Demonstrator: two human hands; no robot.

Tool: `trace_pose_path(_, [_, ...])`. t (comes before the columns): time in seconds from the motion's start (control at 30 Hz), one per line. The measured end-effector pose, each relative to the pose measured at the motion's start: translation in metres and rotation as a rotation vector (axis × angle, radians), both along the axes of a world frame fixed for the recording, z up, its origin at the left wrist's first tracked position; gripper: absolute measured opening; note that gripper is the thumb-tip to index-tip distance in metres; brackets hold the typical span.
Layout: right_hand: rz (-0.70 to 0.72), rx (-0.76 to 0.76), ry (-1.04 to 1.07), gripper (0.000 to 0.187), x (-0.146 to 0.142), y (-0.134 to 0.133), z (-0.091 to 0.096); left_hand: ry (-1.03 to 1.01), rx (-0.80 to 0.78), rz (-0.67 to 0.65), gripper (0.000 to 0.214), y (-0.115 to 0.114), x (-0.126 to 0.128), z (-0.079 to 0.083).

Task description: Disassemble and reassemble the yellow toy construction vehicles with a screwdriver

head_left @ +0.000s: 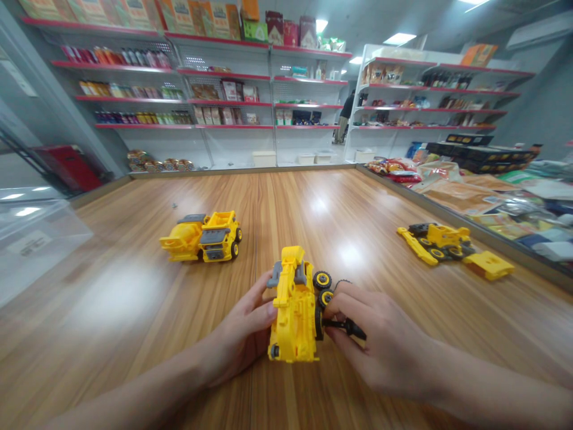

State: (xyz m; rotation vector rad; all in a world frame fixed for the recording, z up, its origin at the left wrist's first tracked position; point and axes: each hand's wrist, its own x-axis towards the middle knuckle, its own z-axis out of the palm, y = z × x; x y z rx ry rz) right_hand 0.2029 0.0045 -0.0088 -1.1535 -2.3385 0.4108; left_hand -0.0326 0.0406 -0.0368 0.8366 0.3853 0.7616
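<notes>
A yellow toy construction truck with a folded arm and grey cab parts is held near the table's front, its black wheels turned to the right. My left hand grips it from the left, the thumb on its side. In my right hand is a small black screwdriver, pinched between the fingers. Its tip end meets the wheel side of the truck; the exact contact point is hidden by the wheel and fingers.
On the wooden table, a toy cement mixer truck and a toy dump truck stand at left. Yellow toy truck parts lie at right. A clear plastic bin is at the left edge. Packaged goods lie beyond the right edge.
</notes>
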Motion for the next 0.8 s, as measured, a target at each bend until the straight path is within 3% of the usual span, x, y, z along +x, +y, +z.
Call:
trace_pose_path(0.2, [-0.008, -0.031, -0.035, 0.005, -0.0022, -0.0024, 0.0012, 0.000, -0.015, -0.008, 0.052, -0.0002, 0.0005, 0.0006])
trace_pose_path(0.3, [0.002, -0.021, -0.050, 0.018, -0.0021, -0.0020, -0.0014, -0.010, -0.018, -0.008, 0.052, -0.0004, 0.0013, 0.0016])
trace_pose_path(0.43, [-0.019, -0.015, -0.008, 0.006, -0.0013, -0.0014, -0.0020, -0.015, -0.022, 0.009, 0.053, -0.0002, 0.0015, 0.0017])
trace_pose_path(0.57, [-0.051, -0.066, 0.017, 0.019, -0.0017, -0.0051, 0.0034, -0.009, -0.016, 0.007, 0.048, -0.0002, 0.0008, 0.0001])
trace_pose_path(0.7, [-0.070, -0.105, 0.014, 0.048, -0.0026, -0.0091, 0.0075, -0.007, -0.009, -0.001, 0.052, -0.0012, -0.0001, -0.0005])
trace_pose_path(0.8, [-0.065, -0.068, -0.025, 0.046, -0.0019, -0.0075, 0.0049, -0.003, -0.004, -0.023, 0.055, -0.0015, -0.0006, 0.0000])
